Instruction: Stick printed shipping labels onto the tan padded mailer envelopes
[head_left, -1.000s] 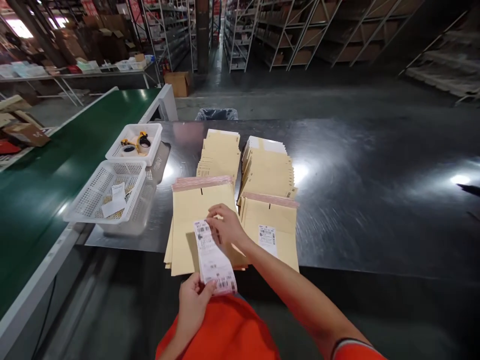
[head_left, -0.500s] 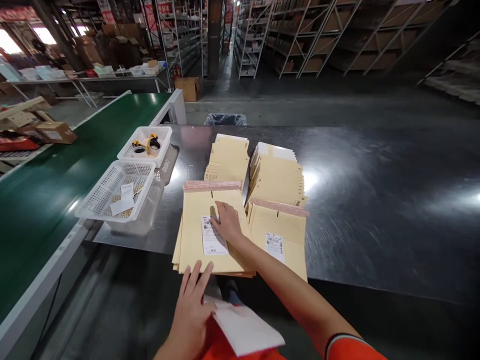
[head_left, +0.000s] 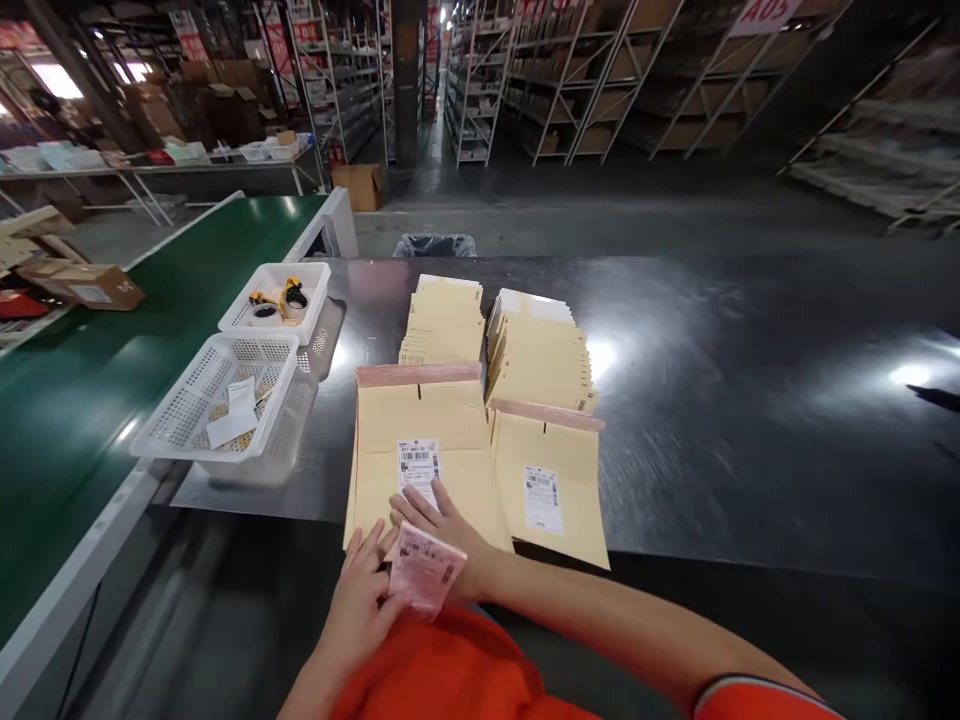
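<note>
My left hand (head_left: 361, 592) is at the front edge of the table. Between its thumb and fingers it grips a pinkish-white shipping label (head_left: 427, 572) with printed text, perhaps several layers thick. My right hand (head_left: 450, 535), fingers stretched out, lies on the lower part of a white label (head_left: 418, 462) stuck to the top tan envelope (head_left: 390, 420) of the left pile. That envelope has a pinkish strip along its far edge. On the right, another tan envelope (head_left: 570, 450) also carries a white label (head_left: 542, 498). The shipping label covers part of my right hand.
Behind lie two fanned stacks of tan envelopes (head_left: 444, 315) (head_left: 536, 350). To the left, a white basket (head_left: 169, 415) holds paper slips and another basket (head_left: 319, 300) holds tape rolls. A green conveyor belt (head_left: 82, 400) runs alongside. Past the dark table (head_left: 712, 420) is a lined bin (head_left: 435, 246).
My right hand has slid down the envelope toward me, uncovering its upper part. The paper in my left hand, white and hanging before, now shows its printed face beside my right hand.
</note>
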